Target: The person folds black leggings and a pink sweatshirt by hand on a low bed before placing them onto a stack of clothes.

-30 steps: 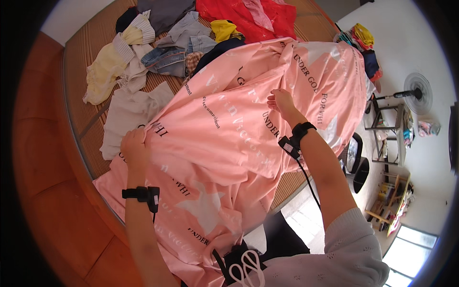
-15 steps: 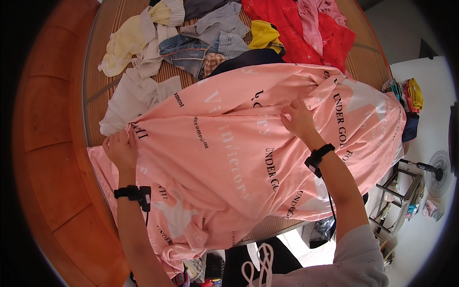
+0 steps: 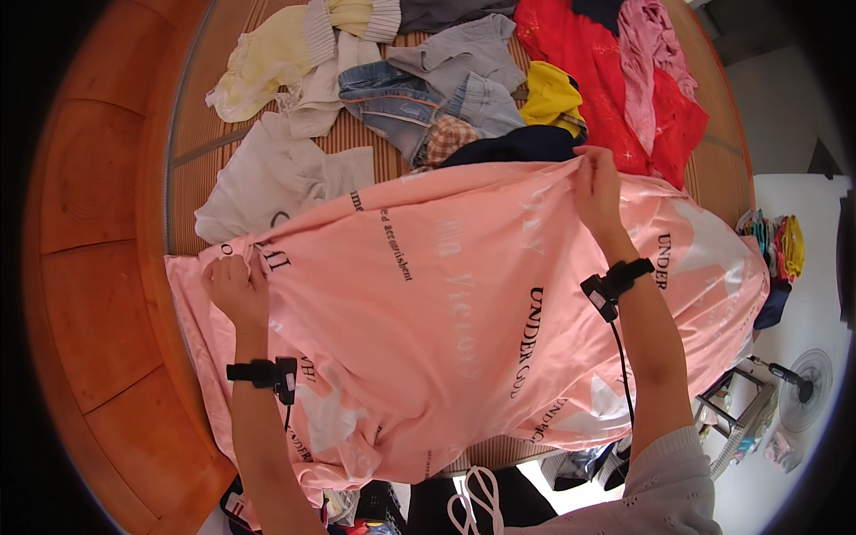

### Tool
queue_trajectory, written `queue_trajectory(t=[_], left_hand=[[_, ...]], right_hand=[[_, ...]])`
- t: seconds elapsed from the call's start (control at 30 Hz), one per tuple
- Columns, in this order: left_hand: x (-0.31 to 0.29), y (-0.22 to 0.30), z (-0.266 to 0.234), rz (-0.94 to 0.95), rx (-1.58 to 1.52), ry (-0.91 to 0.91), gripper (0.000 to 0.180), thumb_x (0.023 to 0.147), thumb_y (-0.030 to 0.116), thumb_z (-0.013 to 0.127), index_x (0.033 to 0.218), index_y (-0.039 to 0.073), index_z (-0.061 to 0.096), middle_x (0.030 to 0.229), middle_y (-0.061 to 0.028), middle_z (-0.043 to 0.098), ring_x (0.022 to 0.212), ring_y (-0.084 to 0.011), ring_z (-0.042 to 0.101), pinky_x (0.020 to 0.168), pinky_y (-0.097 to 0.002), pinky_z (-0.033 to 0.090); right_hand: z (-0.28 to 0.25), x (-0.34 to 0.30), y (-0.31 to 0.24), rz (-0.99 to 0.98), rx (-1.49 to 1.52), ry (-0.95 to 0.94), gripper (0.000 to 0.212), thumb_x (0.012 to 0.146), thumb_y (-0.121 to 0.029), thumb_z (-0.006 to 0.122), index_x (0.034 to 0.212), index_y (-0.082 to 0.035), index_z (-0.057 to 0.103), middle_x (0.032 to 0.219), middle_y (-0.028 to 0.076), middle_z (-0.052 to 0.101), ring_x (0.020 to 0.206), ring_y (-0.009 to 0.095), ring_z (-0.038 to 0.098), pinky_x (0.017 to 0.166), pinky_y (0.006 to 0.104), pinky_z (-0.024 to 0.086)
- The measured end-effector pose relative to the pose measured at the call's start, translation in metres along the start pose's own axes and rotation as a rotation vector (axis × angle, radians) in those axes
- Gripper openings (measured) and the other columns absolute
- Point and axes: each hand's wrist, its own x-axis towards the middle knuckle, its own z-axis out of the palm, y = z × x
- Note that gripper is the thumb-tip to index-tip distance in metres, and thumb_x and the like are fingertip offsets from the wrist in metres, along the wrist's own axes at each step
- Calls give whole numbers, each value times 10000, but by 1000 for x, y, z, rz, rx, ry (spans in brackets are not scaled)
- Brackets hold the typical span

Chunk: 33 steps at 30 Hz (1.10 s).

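A large pink cloth (image 3: pixel 419 303), like a bed sheet or cover, lies spread in front of me, printed with lettering and pale shapes. My left hand (image 3: pixel 237 290) is closed on its bunched edge at the left. Farther up and to the right, my right hand (image 3: pixel 599 192) pinches the far edge, and the fabric is pulled into a taut fold between the two hands. Loose folds gather below my left hand. Each wrist wears a black band with a small device and a cable.
Beyond the cloth on the striped mat (image 3: pixel 201 192) lie a white garment (image 3: pixel 259 178), denim shorts (image 3: pixel 392 102), a yellow piece (image 3: pixel 550 94) and red clothing (image 3: pixel 580 71). An orange wooden panel (image 3: pixel 98 294) runs along the left. A fan (image 3: pixel 807 390) stands at right.
My right hand has moved up and to the right, from mid-cloth to its far edge, drawing the fabric tighter. My left hand stays gripping near the same spot. The view has shifted slightly.
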Motion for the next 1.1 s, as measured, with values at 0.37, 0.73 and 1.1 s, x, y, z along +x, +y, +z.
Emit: queue_trajectory(t=[0.37,0.73,1.1], left_hand=[[7,-6,-13,-55,-630,-192,163,767,101,628,739,-19,522,654,-126,436,653,-284,449,611,-368,380],[7,-20,-18,7,-522,-206,233,755,125,639,681,-14,468,655,-129,419,671,-314,444,627,-374,384],[-3,-34,-14,83,-436,-144,130,790,52,572,768,-37,480,764,-189,468,746,-366,467,727,-426,408]], right_hand=[[53,25,-85,-515,69,-162,213,668,1,581,874,-43,550,889,105,572,844,300,526,807,412,378],[100,4,-132,-673,-20,-312,155,688,-72,619,833,-82,562,774,48,511,796,253,470,758,421,320],[104,14,-110,-190,17,-697,351,855,-385,485,831,-37,449,599,158,572,604,368,567,601,447,404]])
